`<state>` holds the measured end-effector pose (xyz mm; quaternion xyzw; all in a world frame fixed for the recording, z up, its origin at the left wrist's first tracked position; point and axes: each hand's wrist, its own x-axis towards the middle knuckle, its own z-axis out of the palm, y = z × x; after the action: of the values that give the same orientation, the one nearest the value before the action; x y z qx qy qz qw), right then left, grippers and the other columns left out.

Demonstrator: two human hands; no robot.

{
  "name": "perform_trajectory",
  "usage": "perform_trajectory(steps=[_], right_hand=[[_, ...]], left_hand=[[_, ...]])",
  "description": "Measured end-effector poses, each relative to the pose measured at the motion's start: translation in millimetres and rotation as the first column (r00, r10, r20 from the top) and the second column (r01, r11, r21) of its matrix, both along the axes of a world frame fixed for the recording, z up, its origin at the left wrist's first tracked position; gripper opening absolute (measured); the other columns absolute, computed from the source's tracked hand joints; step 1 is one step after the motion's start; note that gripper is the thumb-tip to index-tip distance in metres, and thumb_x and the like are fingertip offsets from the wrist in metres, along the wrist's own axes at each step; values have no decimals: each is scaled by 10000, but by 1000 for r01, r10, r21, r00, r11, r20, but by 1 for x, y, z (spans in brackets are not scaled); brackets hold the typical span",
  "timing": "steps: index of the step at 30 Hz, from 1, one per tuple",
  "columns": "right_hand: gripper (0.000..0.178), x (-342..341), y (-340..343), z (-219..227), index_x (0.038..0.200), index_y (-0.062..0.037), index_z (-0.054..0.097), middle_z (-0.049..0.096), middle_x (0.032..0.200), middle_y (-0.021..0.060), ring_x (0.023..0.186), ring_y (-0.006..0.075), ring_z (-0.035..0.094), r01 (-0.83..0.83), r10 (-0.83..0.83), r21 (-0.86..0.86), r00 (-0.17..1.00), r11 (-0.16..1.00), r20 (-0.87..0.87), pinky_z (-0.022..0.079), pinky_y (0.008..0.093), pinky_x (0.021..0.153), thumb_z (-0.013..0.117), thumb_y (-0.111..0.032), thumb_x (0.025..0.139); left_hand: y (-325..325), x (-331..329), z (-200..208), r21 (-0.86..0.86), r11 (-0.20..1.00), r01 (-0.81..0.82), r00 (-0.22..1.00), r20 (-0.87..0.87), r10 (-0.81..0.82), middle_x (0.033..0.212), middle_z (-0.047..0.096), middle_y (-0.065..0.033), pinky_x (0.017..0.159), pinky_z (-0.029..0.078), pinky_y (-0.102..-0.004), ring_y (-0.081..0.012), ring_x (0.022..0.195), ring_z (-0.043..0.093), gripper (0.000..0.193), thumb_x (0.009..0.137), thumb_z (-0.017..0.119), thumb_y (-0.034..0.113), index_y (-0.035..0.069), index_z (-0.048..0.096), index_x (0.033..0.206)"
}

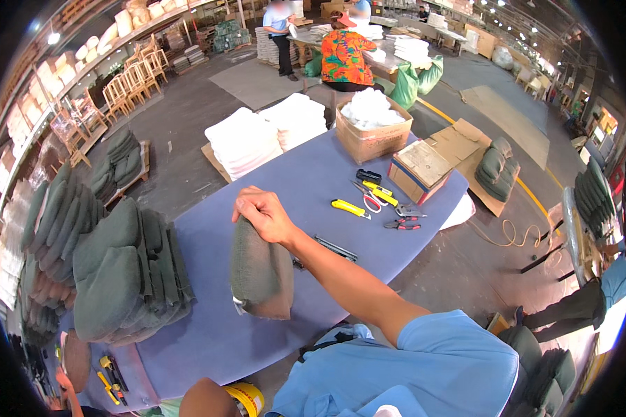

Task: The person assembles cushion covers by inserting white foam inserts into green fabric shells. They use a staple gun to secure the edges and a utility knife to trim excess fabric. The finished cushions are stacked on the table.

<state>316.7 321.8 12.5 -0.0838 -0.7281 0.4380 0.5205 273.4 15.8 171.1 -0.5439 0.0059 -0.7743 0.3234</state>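
A grey-green seat cushion [261,278] stands on its edge on the blue-covered table [181,368]. My right hand [263,214] grips its top edge, fingers curled over it, with the forearm crossing from the lower right. A small white tag shows at the cushion's lower left corner. My left hand does not show. Just right of the cushion lie dark slim strips [336,248], partly behind my forearm. A stack of similar cushions [129,271] stands to the left on the table.
Yellow utility knife [350,208], red-handled scissors [373,200] and pliers [403,223] lie toward the far right. Beyond them stand a carton of white stuffing [373,128] and a smaller box [419,170]. Another person's hand [66,382] shows lower left, near more knives [111,381]. A yellow bucket [247,398] stands below.
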Motion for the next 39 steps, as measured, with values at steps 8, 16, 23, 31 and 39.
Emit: perform_trajectory(steps=[8,16,23,31,39], right_hand=[[381,56,24,-15,774,-18,688,688,802,90,830,221,634,-33,34,7,995,999,-90,460,394,851,471,-179,1042],[319,41,31,-10,769,-28,707,683,774,91,797,236,634,-49,49,11,998,999,27,487,385,771,523,-158,995],[372,-43,33,2,758,-42,715,657,696,100,663,284,619,-258,266,-75,955,963,133,487,411,651,571,-287,999],[622,-63,61,-20,773,7,751,673,654,72,635,165,615,-378,498,-442,845,813,194,490,359,628,535,-518,1025],[757,-34,81,-58,775,1,677,719,774,162,700,248,678,-421,564,-655,825,627,10,566,377,731,291,-583,1064]], left_hand=[[69,36,-22,-227,939,-259,961,34,274,1420,610,-175,1092,449,-517,-366,1325,566,515,939,680,302,16,620,1363],[111,44,-60,-767,168,-620,704,-448,550,1447,577,-233,1067,467,-539,-430,1335,561,597,913,709,351,7,603,1389],[132,2,-124,-970,-180,-162,616,-241,749,1275,691,-255,932,557,-405,-372,1134,703,495,901,785,228,-39,664,1300],[143,-6,-130,-985,-148,-89,655,-170,736,1134,747,-230,910,564,-384,-337,1030,748,444,906,792,189,-60,683,1258],[152,15,-145,-969,-87,-233,655,-222,723,1170,744,-210,879,598,-377,-338,1021,754,489,814,882,200,-55,703,1190]])
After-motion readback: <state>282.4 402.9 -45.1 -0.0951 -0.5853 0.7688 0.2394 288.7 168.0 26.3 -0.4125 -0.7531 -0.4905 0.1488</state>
